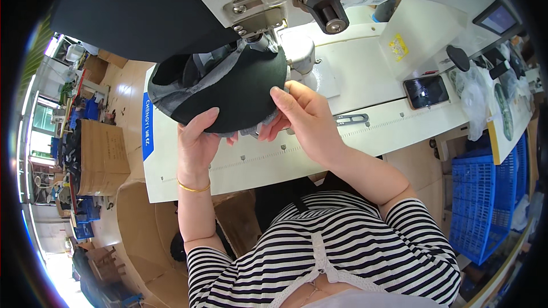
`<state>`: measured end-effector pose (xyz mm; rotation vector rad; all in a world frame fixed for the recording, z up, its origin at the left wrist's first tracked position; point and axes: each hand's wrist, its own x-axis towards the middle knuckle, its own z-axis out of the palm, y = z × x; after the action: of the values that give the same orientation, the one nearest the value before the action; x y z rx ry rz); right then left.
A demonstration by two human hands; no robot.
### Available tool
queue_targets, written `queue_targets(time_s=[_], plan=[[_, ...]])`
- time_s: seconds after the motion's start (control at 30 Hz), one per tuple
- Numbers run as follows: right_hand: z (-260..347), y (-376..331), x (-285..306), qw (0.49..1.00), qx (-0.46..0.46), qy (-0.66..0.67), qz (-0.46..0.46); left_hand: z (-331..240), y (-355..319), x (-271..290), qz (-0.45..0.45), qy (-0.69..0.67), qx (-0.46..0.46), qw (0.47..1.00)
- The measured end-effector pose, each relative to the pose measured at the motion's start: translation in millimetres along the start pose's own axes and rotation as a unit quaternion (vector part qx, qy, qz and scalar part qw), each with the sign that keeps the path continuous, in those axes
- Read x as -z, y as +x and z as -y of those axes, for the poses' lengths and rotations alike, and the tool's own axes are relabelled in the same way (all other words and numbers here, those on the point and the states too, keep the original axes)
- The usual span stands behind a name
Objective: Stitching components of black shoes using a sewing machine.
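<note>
A curved black fabric piece with grey edges [242,88], shaped somewhat like a cap, sits under the head of a sewing machine [260,23]. My left hand [198,137] is closed on its near left edge, thumb on top and fingers mostly hidden beneath. At the near right edge, my right hand [302,117] pinches the fabric between thumb and fingers. The far edge of the piece reaches the metal parts below the machine head. The needle itself cannot be made out.
The white machine table [262,162] carries a printed ruler along its front. A phone [426,91] lies at the right, below a small screen [496,18]. Blue plastic crates [476,205] stand right of me; cardboard boxes [103,157] stand left. A dark panel [137,11] overhangs the upper left.
</note>
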<state>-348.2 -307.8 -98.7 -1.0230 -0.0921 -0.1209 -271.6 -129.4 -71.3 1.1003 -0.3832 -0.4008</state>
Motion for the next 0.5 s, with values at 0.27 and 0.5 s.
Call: queue_targets(time_s=[0.27,0.5], plan=[[4,13,6,0.999,0.02,-0.024,-0.016,7,6,-4,0.014,0.036,-0.016,0.999],[3,18,10,0.999,0.021,-0.001,-0.034,21,5,-10,0.009,0.036,-0.044,0.998]])
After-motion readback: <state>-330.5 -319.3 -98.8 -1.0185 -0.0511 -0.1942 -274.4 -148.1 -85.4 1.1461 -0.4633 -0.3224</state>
